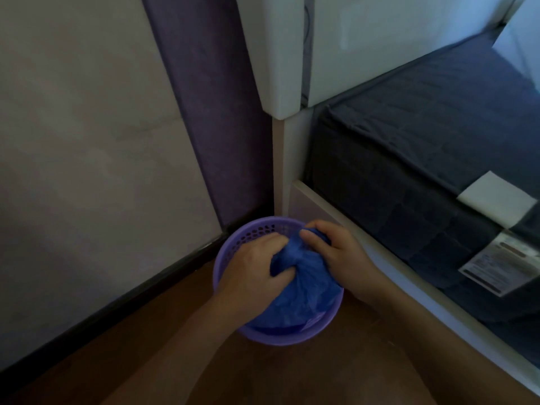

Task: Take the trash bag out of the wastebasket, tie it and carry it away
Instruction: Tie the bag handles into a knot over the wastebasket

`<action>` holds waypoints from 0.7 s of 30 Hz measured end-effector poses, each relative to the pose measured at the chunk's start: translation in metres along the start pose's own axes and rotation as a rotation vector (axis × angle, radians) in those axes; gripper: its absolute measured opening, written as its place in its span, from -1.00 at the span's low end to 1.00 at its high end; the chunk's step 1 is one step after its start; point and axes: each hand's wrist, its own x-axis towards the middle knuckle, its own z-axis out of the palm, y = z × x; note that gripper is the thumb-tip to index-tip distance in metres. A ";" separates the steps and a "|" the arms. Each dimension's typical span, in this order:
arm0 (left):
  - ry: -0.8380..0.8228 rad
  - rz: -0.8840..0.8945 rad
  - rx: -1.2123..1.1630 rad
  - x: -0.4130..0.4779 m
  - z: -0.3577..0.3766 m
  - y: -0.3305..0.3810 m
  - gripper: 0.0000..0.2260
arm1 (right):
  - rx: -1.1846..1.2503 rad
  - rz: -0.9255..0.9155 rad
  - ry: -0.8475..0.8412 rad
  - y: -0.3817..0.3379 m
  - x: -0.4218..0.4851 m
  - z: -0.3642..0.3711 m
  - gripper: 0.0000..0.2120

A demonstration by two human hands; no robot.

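Observation:
A round purple plastic wastebasket (pixel 245 233) with a perforated rim stands on the wooden floor in the corner between wall and bed. Inside it sits a blue trash bag (pixel 304 299), its top gathered into a bunch above the basket. My left hand (pixel 254 270) grips the gathered neck from the left. My right hand (pixel 336 252) holds the bunched top of the bag from the right. Both hands are closed on the plastic, and the bag's body still rests in the basket.
A bed with a dark quilted cover (pixel 423 159) and pale frame (pixel 388 264) runs along the right. A white headboard (pixel 280 54) rises behind the basket. The wall (pixel 87 141) with dark baseboard is at left. Wooden floor (pixel 146 346) lies in front.

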 end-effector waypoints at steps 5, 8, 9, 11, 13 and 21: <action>0.045 -0.038 -0.021 -0.003 -0.013 0.003 -0.59 | 0.193 0.129 -0.077 -0.001 0.000 -0.005 -0.90; 0.006 0.069 0.139 -0.004 -0.014 -0.002 -0.80 | 0.056 0.138 -0.222 -0.006 -0.002 -0.009 -0.91; 0.011 0.062 0.158 -0.005 -0.014 -0.003 -0.81 | 0.041 0.140 -0.274 -0.009 -0.004 -0.009 -0.84; 0.021 0.061 0.154 -0.004 -0.015 -0.002 -0.82 | -0.001 0.093 -0.302 -0.014 -0.007 -0.011 -0.76; -0.015 0.046 0.120 -0.002 -0.016 -0.002 -0.89 | -0.307 -0.085 -0.254 -0.016 -0.012 -0.012 -0.73; -0.253 -0.279 -0.259 0.005 -0.017 -0.002 -0.88 | -0.856 -0.355 -0.006 -0.020 -0.024 -0.001 -0.67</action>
